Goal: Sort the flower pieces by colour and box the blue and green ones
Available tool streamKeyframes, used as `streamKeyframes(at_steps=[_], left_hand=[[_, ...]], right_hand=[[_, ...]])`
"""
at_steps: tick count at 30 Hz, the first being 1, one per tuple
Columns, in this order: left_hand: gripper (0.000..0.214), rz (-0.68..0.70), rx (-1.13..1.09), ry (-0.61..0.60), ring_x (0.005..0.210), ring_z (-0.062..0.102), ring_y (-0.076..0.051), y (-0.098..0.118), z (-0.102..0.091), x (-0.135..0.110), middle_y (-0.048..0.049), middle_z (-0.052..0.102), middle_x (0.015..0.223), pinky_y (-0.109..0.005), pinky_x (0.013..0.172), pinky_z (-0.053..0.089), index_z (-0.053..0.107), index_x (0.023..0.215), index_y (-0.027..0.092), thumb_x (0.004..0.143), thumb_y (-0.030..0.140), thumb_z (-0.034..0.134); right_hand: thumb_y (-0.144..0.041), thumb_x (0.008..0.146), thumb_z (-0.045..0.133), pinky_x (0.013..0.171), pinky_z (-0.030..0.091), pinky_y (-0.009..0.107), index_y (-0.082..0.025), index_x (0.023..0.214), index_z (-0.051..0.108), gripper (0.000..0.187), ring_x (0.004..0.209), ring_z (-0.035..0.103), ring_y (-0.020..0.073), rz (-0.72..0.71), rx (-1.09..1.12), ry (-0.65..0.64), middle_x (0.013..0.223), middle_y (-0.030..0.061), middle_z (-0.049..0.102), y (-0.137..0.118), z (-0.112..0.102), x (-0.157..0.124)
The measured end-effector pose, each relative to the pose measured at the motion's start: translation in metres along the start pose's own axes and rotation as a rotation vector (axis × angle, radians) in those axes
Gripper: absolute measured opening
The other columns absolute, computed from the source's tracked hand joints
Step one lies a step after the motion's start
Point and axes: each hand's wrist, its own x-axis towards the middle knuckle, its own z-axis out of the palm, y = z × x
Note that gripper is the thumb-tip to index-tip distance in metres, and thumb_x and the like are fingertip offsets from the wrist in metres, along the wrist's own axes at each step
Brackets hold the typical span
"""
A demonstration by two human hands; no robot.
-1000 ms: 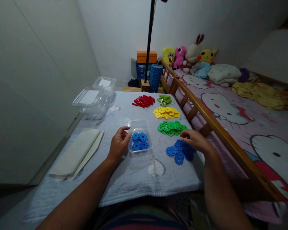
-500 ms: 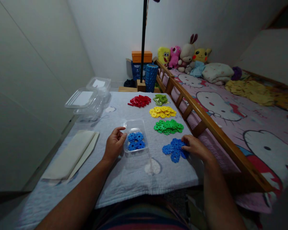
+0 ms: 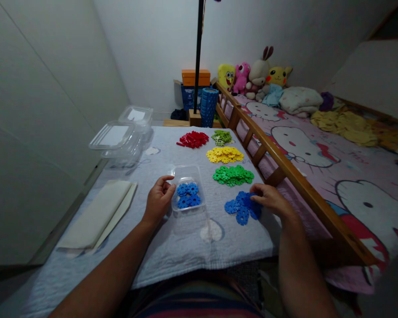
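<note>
1. Change: the right hand [image 3: 270, 199] sat on the near right edge of the blue pile [image 3: 239, 207] half a second ago. It has since drawn its fingertips up to the pile's far right corner, knuckles slightly raised.
2. Right hand state: the fingers are curled down onto the blue pieces. The light is dim and the fingertips hide what is under them, so I cannot tell whether a piece is pinched.
3. No change at the left hand [image 3: 157, 201]. Thumb and fingers still clasp the left wall of the clear tray [image 3: 185, 171], holding it on the cloth.
4. Reading: the blue pieces in the tray [image 3: 187, 195] look the same in number as before, so nothing has crossed over in this interval. The rest of the blue lies loose, well right of the tray.
5. Shapes: the pieces are flat, round discs with notched, flower-like edges, and they look like hard matte plastic.
6. The tray is thin, glossy and see-through, with rounded corners.
7. Surface: the quilted pale table cover [image 3: 185, 251] is soft and faintly puckered.
8. Beyond the blue lie the green pile [image 3: 232, 175], the yellow pile [image 3: 224, 155], the light green pile [image 3: 221, 137] and the red pile [image 3: 193, 139].
9. Far left are the stacked clear containers [image 3: 119, 141], and nearer is a folded cream sheet [image 3: 99, 212].
10. A wooden bed rail [image 3: 285, 168] runs along the right.
</note>
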Motion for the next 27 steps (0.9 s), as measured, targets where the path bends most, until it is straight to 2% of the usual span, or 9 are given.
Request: streamKeyframes(at_steps=[6, 9, 12, 14, 16, 19, 24, 27], left_hand=[[0.035, 0.007, -0.006, -0.011, 0.057, 0.045, -0.011, 0.003, 0.0, -0.001, 0.007, 0.047, 0.065, -0.021, 0.054, 0.035, 0.061, 0.111, 0.019, 0.083, 0.039, 0.063], [0.034, 0.001, -0.008, -0.009, 0.057, 0.045, -0.011, 0.005, 0.001, -0.001, 0.0071, 0.046, 0.065, -0.022, 0.054, 0.035, 0.062, 0.111, 0.018, 0.083, 0.038, 0.063], [0.033, 0.004, -0.011, -0.002, 0.057, 0.045, -0.011, 0.007, 0.002, -0.001, 0.0073, 0.045, 0.065, -0.022, 0.054, 0.035, 0.062, 0.109, 0.019, 0.083, 0.038, 0.062], [0.033, 0.002, -0.019, 0.001, 0.057, 0.045, -0.011, 0.006, 0.002, -0.001, 0.0073, 0.045, 0.065, -0.022, 0.054, 0.035, 0.063, 0.109, 0.019, 0.083, 0.039, 0.062], [0.034, -0.004, -0.024, 0.001, 0.057, 0.045, -0.011, 0.006, 0.002, -0.001, 0.0073, 0.046, 0.065, -0.022, 0.054, 0.035, 0.063, 0.109, 0.019, 0.083, 0.04, 0.063], [0.035, -0.008, -0.026, -0.002, 0.056, 0.046, -0.011, 0.005, 0.002, -0.001, 0.0074, 0.047, 0.065, -0.022, 0.055, 0.036, 0.062, 0.11, 0.02, 0.082, 0.04, 0.064], [0.035, -0.007, -0.036, -0.009, 0.056, 0.048, -0.012, 0.003, 0.001, 0.0, 0.0074, 0.048, 0.063, -0.023, 0.055, 0.037, 0.062, 0.11, 0.02, 0.081, 0.04, 0.064], [0.035, -0.012, -0.046, -0.009, 0.056, 0.048, -0.012, 0.002, 0.001, -0.001, 0.0077, 0.047, 0.064, -0.022, 0.055, 0.037, 0.062, 0.11, 0.02, 0.081, 0.04, 0.064]], right_hand=[[-0.03, 0.071, 0.06, 0.064, 0.044, 0.027, -0.019, 0.077, 0.067, 0.015, 0.07, 0.06, 0.0175, 0.009, -0.018, 0.029, 0.073, 0.0013, 0.065, -0.016, -0.013, 0.002], [-0.035, 0.076, 0.062, 0.066, 0.047, 0.027, -0.018, 0.084, 0.068, 0.019, 0.073, 0.062, 0.0175, -0.049, 0.085, 0.034, 0.077, 0.0019, 0.068, -0.039, -0.007, 0.009], [-0.033, 0.081, 0.062, 0.07, 0.048, 0.027, -0.019, 0.091, 0.068, 0.019, 0.076, 0.064, 0.0166, -0.157, 0.18, 0.019, 0.083, 0.0022, 0.07, -0.074, 0.015, 0.023], [-0.026, 0.083, 0.062, 0.071, 0.047, 0.026, -0.019, 0.097, 0.067, 0.017, 0.075, 0.064, 0.0155, -0.246, 0.155, 0.033, 0.081, 0.0008, 0.069, -0.1, 0.036, 0.036], [-0.018, 0.084, 0.061, 0.071, 0.045, 0.025, -0.02, 0.097, 0.067, 0.014, 0.073, 0.063, 0.0141, -0.307, 0.053, 0.029, 0.078, -0.0004, 0.069, -0.125, 0.058, 0.048], [-0.015, 0.086, 0.061, 0.075, 0.042, 0.027, -0.02, 0.093, 0.069, 0.012, 0.078, 0.064, 0.0161, -0.377, -0.175, -0.017, 0.084, 0.0024, 0.073, -0.154, 0.089, 0.064], [-0.02, 0.092, 0.057, 0.083, 0.041, 0.03, -0.022, 0.1, 0.073, 0.018, 0.089, 0.065, 0.0212, -0.435, -0.41, -0.13, 0.094, 0.0062, 0.076, -0.172, 0.124, 0.079], [-0.018, 0.092, 0.056, 0.088, 0.041, 0.032, -0.021, 0.104, 0.073, 0.021, 0.098, 0.064, 0.0226, -0.425, -0.389, -0.069, 0.101, 0.0079, 0.076, -0.167, 0.124, 0.08]])
